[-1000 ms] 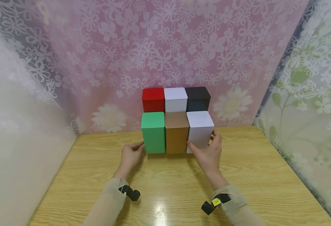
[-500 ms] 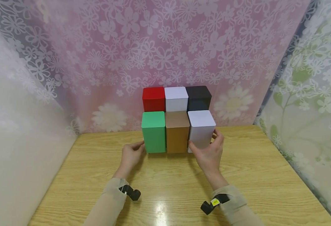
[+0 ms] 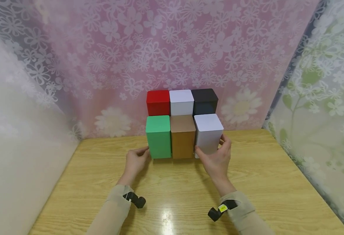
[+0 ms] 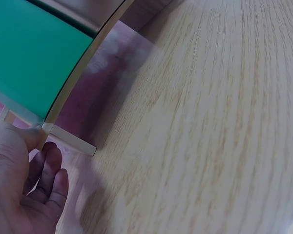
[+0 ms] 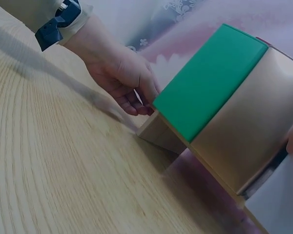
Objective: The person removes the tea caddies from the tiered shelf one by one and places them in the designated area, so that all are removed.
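My right hand (image 3: 219, 163) grips a white box-shaped canister (image 3: 208, 140) at the front right, thumb on its near left edge and fingers round its right side. A brown canister (image 3: 183, 143) and a green canister (image 3: 159, 143) stand beside it in the same row. They sit on a low wooden rack (image 5: 161, 136) with short legs. At the rack's left end, my left hand (image 3: 135, 162) pinches the wooden corner by the green canister. In the left wrist view, its thumb lies against the rack's edge near a leg (image 4: 75, 140), other fingers loosely bent below.
Behind, a red canister (image 3: 158, 106), another white canister (image 3: 182, 106) and a black canister (image 3: 204, 104) form a higher back row. A pink floral curtain (image 3: 172, 45) hangs behind the wood-grain table (image 3: 166, 186). Pale patterned sheets close off both sides.
The head view shifts slightly. Both hands keep their holds, and the front white canister sits a touch farther right relative to the brown one.
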The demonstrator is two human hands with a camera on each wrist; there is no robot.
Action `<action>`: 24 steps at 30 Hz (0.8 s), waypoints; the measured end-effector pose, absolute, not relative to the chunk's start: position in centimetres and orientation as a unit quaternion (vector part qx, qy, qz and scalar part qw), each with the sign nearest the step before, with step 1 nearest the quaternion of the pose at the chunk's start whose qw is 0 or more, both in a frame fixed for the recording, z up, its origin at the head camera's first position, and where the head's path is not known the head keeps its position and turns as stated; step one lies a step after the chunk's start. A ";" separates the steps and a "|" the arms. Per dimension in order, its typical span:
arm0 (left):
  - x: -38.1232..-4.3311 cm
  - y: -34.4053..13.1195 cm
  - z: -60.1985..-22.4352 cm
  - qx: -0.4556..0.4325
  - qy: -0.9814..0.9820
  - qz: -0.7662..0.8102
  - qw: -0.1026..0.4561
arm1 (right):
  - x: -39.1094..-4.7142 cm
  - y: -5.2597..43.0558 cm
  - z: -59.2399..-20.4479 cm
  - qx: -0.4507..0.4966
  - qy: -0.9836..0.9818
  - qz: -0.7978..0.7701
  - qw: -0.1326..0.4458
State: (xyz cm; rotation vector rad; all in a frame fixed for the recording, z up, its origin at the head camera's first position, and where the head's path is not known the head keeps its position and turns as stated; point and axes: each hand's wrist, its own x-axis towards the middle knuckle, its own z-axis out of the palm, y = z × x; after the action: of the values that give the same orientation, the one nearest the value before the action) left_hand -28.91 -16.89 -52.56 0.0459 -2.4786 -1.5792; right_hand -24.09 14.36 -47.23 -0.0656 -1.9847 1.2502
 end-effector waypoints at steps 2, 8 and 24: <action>-28.9 -16.9 -52.6 0.015 -0.838 -0.536 0.102 | -24.1 14.5 -47.3 -0.022 -0.777 0.493 0.391; -28.9 -16.7 -52.7 0.016 -0.838 -0.534 0.110 | -24.1 15.1 -47.4 -0.012 -0.768 0.501 0.398; -28.8 -16.5 -52.5 0.035 -0.839 -0.534 0.093 | -23.3 16.8 -46.7 0.001 -0.748 0.514 0.421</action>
State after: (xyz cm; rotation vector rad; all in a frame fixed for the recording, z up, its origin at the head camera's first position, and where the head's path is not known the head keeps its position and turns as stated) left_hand -28.83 -16.53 -52.50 0.1031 -2.4923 -1.5863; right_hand -23.35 16.85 -46.65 0.0036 -1.8730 1.2880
